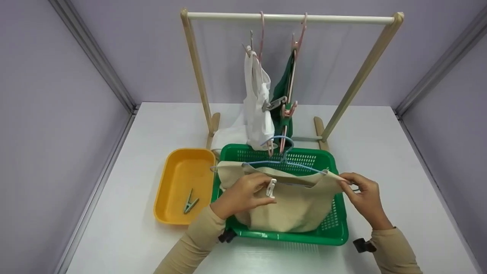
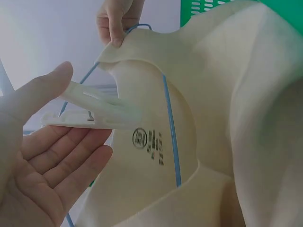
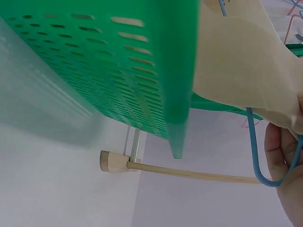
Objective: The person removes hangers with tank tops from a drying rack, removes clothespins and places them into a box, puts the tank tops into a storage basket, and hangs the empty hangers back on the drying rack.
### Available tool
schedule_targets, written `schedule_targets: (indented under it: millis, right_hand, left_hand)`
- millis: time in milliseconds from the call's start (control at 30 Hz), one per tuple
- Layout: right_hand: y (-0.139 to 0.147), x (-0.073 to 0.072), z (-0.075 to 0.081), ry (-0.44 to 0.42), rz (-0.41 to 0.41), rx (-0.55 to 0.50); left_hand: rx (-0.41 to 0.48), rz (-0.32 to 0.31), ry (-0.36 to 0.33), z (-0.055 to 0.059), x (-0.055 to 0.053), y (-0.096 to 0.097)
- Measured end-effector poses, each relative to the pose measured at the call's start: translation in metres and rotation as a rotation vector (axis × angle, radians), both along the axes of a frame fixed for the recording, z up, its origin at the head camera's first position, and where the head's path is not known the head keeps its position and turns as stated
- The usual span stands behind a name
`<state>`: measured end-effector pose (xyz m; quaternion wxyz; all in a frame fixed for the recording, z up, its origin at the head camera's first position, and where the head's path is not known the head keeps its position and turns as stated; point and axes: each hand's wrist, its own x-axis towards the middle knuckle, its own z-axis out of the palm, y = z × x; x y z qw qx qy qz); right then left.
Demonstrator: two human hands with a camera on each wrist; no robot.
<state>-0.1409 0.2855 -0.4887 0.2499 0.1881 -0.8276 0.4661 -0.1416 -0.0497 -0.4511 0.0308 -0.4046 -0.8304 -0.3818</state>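
Two already on rail [image 1: 285, 17], upper centre: white garment [image 1: 259, 110], green garment [image 1: 280, 88]. Not yet there: beige garment [image 1: 289, 213] on blue hanger [image 2: 172, 127], over green basket [image 1: 289, 238], lower centre. Pinching white clip [image 1: 271, 188] in left hand [image 1: 243, 192], beige garment's shoulder in right hand [image 1: 365, 196]. Seemingly left: clipping, hanging.

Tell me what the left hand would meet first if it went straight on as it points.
Most likely the beige garment on the blue hanger: in the left wrist view, the white clip in the left hand points at it, though depth there is hard to judge.
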Motion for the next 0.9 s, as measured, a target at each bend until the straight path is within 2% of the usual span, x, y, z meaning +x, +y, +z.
schedule_targets:
  millis: [233,400,567,667,833,900]
  right_hand:
    - [0.001,-0.002,-0.001,0.035,0.004,-0.012]
    - [0.001,-0.003,-0.002,0.048,0.018,-0.029]
    - [0.0,-0.002,-0.001,0.047,0.005,-0.026]
    - [0.001,-0.001,0.0,0.029,-0.001,-0.027]
    - [0.001,-0.001,0.002,0.005,0.008,-0.045]
    - [0.001,-0.001,0.002,-0.003,0.008,-0.051]
  left_hand:
    - [0.022,0.065,-0.08,-0.005,0.002,-0.013]
    - [0.046,0.079,-0.141,-0.011,0.003,-0.022]
    - [0.065,0.122,-0.19,-0.017,0.004,-0.034]
    - [0.075,0.152,-0.179,-0.022,0.005,-0.042]
    - [0.054,0.225,-0.1,-0.028,0.008,-0.055]
    - [0.043,0.25,-0.089,-0.028,0.009,-0.059]
